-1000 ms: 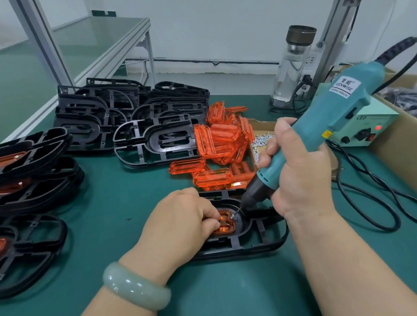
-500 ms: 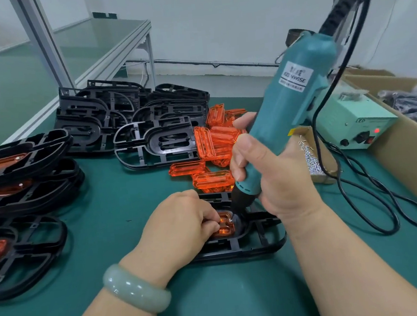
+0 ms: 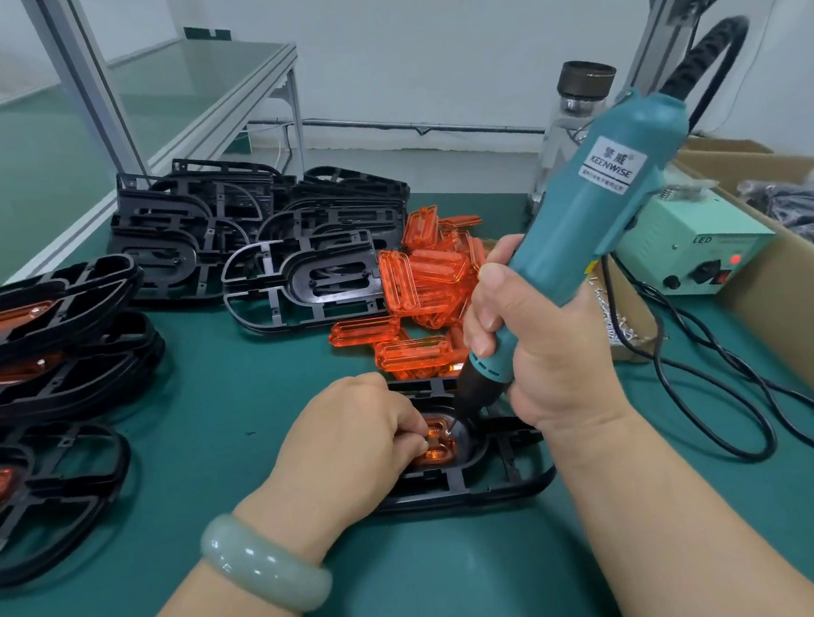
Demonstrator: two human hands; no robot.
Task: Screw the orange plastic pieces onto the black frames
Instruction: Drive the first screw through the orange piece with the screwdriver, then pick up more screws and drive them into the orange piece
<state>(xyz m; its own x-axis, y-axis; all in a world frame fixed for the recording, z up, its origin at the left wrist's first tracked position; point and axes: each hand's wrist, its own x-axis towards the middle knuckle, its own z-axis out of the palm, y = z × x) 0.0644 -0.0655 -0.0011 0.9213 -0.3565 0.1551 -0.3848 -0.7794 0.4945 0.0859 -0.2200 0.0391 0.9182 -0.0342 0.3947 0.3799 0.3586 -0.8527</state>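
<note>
Fingers of my left hand (image 3: 352, 441) pinch the orange piece (image 3: 436, 446) steady in the black frame (image 3: 464, 480), while my right hand (image 3: 541, 345) grips the screwdriver (image 3: 581, 239), tip on the screw.

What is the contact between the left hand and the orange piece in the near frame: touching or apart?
Touching. In the head view, fingertips of the left hand lie on the orange piece in the frame, with no gap.
</note>
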